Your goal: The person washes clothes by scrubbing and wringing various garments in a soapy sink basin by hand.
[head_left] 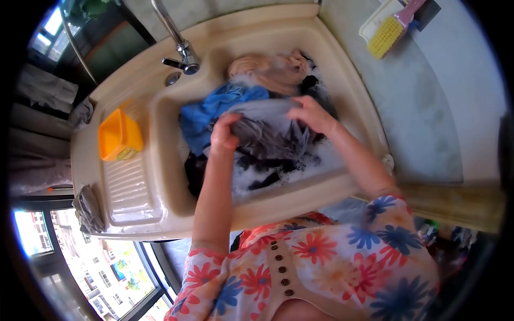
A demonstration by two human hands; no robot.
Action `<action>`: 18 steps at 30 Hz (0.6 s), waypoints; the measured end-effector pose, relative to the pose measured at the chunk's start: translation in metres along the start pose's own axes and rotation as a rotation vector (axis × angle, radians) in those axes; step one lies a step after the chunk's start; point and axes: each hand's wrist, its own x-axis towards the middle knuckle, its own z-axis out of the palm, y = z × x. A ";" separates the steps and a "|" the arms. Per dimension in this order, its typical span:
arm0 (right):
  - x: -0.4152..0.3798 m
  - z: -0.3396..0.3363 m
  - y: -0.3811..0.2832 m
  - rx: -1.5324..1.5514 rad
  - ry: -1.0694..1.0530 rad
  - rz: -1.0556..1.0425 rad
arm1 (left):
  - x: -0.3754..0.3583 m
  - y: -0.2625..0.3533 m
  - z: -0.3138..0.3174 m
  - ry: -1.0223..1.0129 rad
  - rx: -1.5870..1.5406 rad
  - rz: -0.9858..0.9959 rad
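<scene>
A wet grey garment [267,125] is stretched between my two hands over the sink basin [174,101]. My left hand [225,132] is closed on its left end, fingers curled round the cloth. At the upper right edge of the same cloth, my right hand [312,114] grips it; this hand is slightly blurred. Just behind the left hand lies a blue garment [206,115]. A peach-coloured garment [267,72] is heaped at the back of the basin. Dark clothes [267,179] sit in sudsy water below the grey cloth, partly hidden by it.
A chrome faucet [186,56] rises behind the basin. On the ribbed washboard [128,187] side stands an orange plastic container [120,136]. Grey cloths [88,208] hang over the left edge. A yellow-bristled scrubbing brush [386,37] rests at the upper right.
</scene>
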 end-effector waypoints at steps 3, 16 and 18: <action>0.039 0.010 0.026 0.427 0.198 0.002 | 0.012 -0.017 -0.001 0.110 0.012 0.004; 0.079 0.087 0.044 -0.742 0.589 -0.164 | 0.025 -0.066 -0.005 0.309 -0.108 -0.073; 0.054 0.117 0.036 -0.730 0.617 -0.328 | 0.048 -0.061 -0.042 0.319 -0.103 -0.021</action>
